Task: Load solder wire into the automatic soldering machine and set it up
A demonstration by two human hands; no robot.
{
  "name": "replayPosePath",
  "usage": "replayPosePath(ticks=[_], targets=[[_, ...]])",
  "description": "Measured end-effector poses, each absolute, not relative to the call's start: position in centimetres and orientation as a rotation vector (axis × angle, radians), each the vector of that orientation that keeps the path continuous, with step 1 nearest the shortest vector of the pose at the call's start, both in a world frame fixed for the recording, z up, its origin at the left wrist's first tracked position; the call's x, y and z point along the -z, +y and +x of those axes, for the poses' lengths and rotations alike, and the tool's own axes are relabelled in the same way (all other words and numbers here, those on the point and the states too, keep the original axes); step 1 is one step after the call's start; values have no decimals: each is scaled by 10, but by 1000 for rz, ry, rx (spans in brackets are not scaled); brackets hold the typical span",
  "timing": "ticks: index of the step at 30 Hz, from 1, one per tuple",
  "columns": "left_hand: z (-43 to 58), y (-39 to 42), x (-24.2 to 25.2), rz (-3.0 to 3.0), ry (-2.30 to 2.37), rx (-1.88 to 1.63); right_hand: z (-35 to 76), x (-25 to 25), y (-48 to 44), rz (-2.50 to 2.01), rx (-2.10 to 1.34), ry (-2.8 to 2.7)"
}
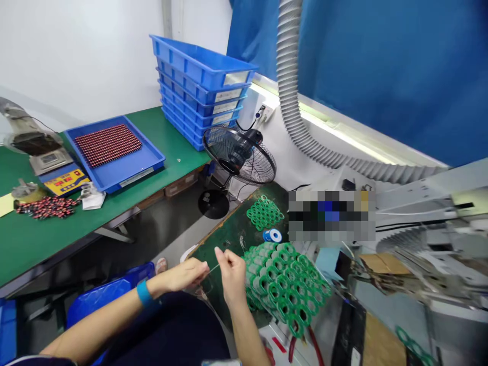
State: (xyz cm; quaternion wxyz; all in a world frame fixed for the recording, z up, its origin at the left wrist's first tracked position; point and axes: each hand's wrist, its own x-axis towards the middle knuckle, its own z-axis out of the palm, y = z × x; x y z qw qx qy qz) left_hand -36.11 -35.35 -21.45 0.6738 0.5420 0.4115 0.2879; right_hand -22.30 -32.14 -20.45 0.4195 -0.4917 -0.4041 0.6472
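My left hand (186, 274) and my right hand (231, 274) are held close together over the near edge of a dark green work mat (224, 236). Each pinches one end of a thin wire (214, 268) stretched between them. Just right of my right hand lies a big heap of green ring-shaped parts (285, 287). A smaller pile of the same green rings (265, 212) sits farther back on the mat. A blue band is on my left wrist.
A black desk fan (240, 155) stands behind the mat. A blue-white tape roll (272, 235) lies between the ring piles. On the green table at left are a blue tray of small red parts (114, 152), stacked blue bins (202, 91) and a scale (49, 160). A ribbed grey hose (297, 117) hangs at right.
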Motion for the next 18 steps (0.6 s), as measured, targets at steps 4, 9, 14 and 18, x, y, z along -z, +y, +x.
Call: replayPosePath(ticks=[4,9,14,18], targets=[[-351,-352,208,1131,861,-632,-240,217,-331,-1122,-1841,-665],[-336,-338,220,1125,1088,-711,-243,228,-344,-978,-2105,-170],[-319,-341,230,1250,1496,-822,-238,237,-335,-1080,-1892,-207],[-310,-342,228,1501,1699,-833,-239,241,-327,-1084,-1875,-229]])
